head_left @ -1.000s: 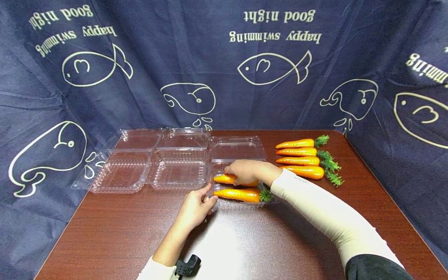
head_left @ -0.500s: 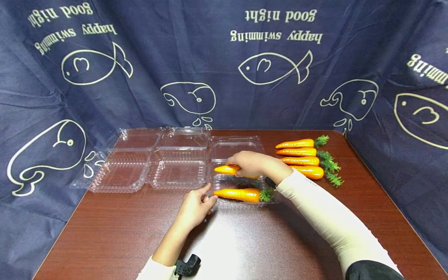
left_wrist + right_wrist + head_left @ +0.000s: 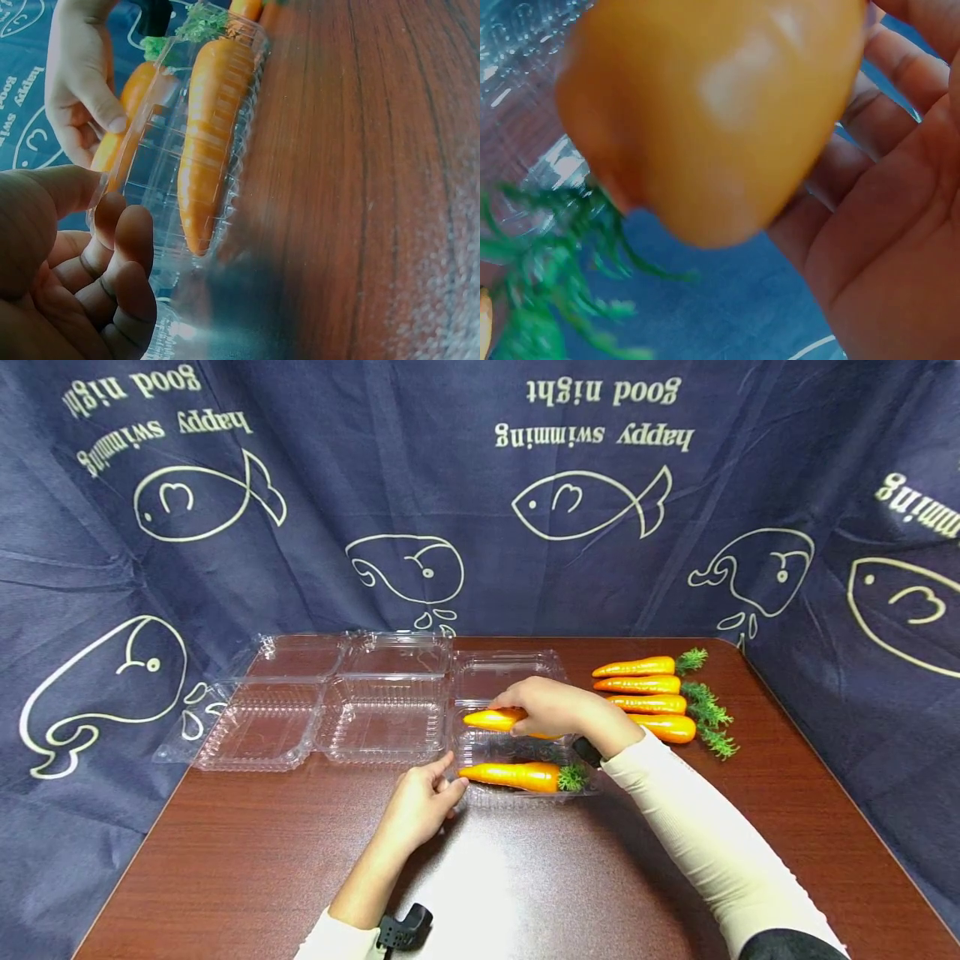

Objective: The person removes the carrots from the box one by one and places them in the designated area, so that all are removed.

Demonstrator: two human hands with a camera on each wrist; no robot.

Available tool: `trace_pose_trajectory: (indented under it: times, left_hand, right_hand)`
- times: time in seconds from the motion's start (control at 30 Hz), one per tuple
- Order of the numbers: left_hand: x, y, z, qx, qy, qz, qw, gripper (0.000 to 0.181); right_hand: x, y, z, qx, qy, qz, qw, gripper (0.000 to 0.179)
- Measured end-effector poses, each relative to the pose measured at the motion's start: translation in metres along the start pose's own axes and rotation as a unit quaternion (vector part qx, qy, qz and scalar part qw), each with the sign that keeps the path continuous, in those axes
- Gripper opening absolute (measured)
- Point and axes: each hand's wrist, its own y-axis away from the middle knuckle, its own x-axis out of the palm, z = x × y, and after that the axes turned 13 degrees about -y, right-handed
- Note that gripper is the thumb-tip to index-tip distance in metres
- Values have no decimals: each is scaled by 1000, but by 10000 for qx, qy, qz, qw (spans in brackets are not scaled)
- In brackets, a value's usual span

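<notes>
My right hand [image 3: 551,706] grips an orange carrot [image 3: 491,720] from above, over the rear part of the right-hand clear plastic container [image 3: 480,752]. Its rounded top end and green leaves [image 3: 544,262] fill much of the right wrist view. Another carrot [image 3: 517,776] lies along the near side inside the container, tip to the left and leaves to the right. At the container's left corner my left hand [image 3: 418,806] pinches the rim between thumb and finger, seen close up in the left wrist view with the near carrot [image 3: 210,139] behind the ribbed wall.
Two more clear containers, one in the middle [image 3: 382,722] and one at left [image 3: 255,727], stand with lids raised back. Several carrots [image 3: 637,685] lie in a row at right, leaves pointing right. A blue printed cloth [image 3: 480,585] hangs behind the brown table [image 3: 300,843].
My right hand has lifted its carrot away from the near carrot, up and toward the back of the container, drifting slightly right. The left hand stays at the container's corner.
</notes>
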Motion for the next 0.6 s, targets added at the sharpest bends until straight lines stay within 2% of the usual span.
trace_pose_trajectory:
  times: [0.37,0.6]
  left_hand:
    - [-1,0,-1,-45,68,41,10000,53]
    - [-1,0,-1,13,9,22,10000,53]
  right_hand:
    - [0,13,-1,-198,22,-383,9991,42]
    - [0,28,-3,-139,-267,-638,9975,41]
